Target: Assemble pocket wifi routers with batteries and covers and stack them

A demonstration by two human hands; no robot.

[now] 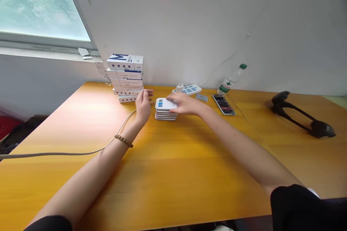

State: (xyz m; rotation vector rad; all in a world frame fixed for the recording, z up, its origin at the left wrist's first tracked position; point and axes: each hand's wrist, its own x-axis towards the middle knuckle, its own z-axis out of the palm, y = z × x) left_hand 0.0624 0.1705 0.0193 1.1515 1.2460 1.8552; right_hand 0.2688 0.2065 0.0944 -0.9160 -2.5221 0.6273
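- along a white wall [179, 18] under a window [40, 5], a yellow wooden table [67, 115] runs across the view, with a second table-top section at the right, its seam visible
- at the back of the table, against the wall, stands a tall stack of white boxes [125, 75], staggered rather than flush, the top box printed with a large blue m
- nearer the middle sits a short stack of flat white boxes [166, 111], about five high, its top box bearing a small blue and red label
- at the far right lies a black forked stand [300, 113]; behind it, a water bottle [230, 79] with a green cap leans against the wall
- a white power strip [189, 89] lies at the back edge, near a phone [223, 104] with its screen pixelated and a small grey card [202, 97]
- a pale cable [67, 154] crosses the table at the left and passes under the left forearm
- the left hand [143, 106] stands open on its edge, fingers loose, just beside the foot of the tall stack and gripping nothing
- the right hand [184, 103] lies open and palm down over the top of the short stack, fingers touching its top box, not clenched
- a beaded bracelet [124, 140] circles the left wrist
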